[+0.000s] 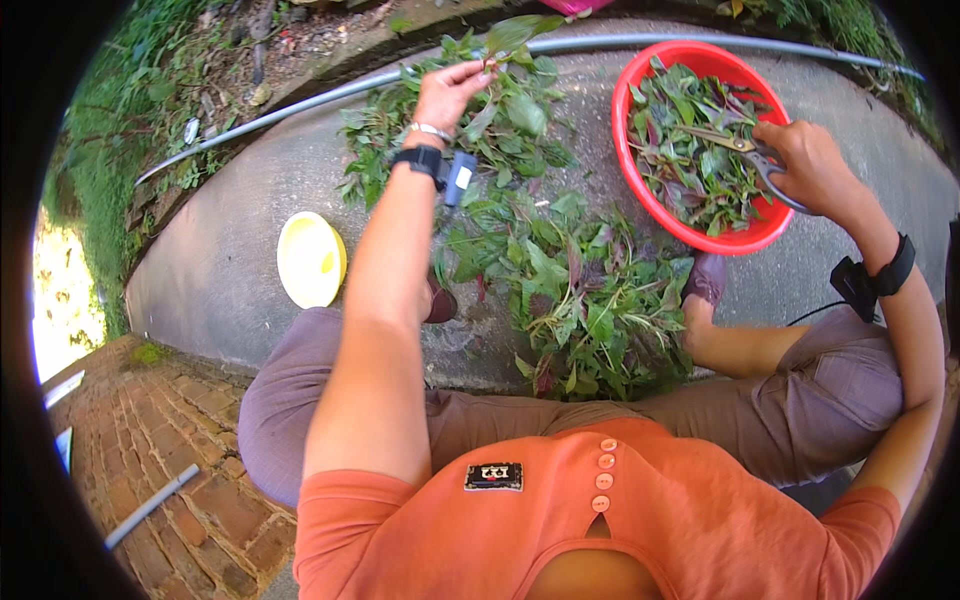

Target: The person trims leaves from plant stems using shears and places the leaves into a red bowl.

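Observation:
My left hand [455,95] pinches the stem of a leafy sprig [515,35], held up over the far pile of cut greens [520,115]. Scissors [735,143] are in my right hand [812,165], their blades reaching over the red basin [627,165]. Inside that basin lie many loose green and purple-tinged leaves [690,150]. A second, nearer heap of leafy stems [590,300] lies on the ground between my feet.
A yellow bowl [312,260] stands on the concrete [210,260] at the left. Beyond the piles runs a long grey pipe [300,112], with weeds and soil behind it. Brickwork [190,500] fills the lower left. Part of something pink [575,5] shows at the top edge.

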`<control>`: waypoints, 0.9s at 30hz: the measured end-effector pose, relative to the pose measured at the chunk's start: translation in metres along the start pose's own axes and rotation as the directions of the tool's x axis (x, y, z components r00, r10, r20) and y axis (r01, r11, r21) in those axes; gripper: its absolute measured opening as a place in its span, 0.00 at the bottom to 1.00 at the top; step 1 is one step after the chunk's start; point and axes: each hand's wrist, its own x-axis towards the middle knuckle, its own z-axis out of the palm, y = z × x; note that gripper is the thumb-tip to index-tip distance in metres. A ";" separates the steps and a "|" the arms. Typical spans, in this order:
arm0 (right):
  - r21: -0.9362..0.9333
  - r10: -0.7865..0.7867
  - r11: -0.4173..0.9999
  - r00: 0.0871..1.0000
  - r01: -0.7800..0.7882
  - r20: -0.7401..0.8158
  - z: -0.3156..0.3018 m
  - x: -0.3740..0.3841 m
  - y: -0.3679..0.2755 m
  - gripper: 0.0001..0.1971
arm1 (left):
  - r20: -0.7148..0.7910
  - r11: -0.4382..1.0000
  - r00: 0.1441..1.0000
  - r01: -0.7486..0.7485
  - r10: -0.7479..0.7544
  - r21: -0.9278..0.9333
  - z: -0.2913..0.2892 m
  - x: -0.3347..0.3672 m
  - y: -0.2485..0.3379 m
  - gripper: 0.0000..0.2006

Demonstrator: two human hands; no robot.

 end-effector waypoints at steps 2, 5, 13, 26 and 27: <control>-0.027 -0.032 0.999 0.999 0.031 -0.027 -0.005 0.002 -0.004 0.17 | -0.035 1.000 0.999 -0.017 0.017 -0.018 0.008 -0.020 0.003 0.12; -0.068 -0.086 0.994 0.994 0.081 -0.069 -0.021 0.005 -0.018 0.19 | -0.011 0.947 0.995 -0.093 0.094 -0.307 0.033 -0.056 0.011 0.13; -0.144 -0.326 0.944 0.905 0.296 -0.272 -0.065 -0.006 -0.068 0.25 | 0.119 0.686 0.987 0.014 0.106 -0.727 0.070 -0.096 0.036 0.14; -0.259 -0.386 0.918 0.828 0.301 -0.406 -0.081 -0.014 -0.107 0.25 | 0.204 0.481 0.970 0.118 0.131 -0.869 0.112 -0.114 0.079 0.13; -0.267 -0.381 0.918 0.835 0.292 -0.397 -0.080 -0.014 -0.106 0.25 | 0.235 0.424 0.963 0.160 0.129 -0.891 0.117 -0.113 0.080 0.14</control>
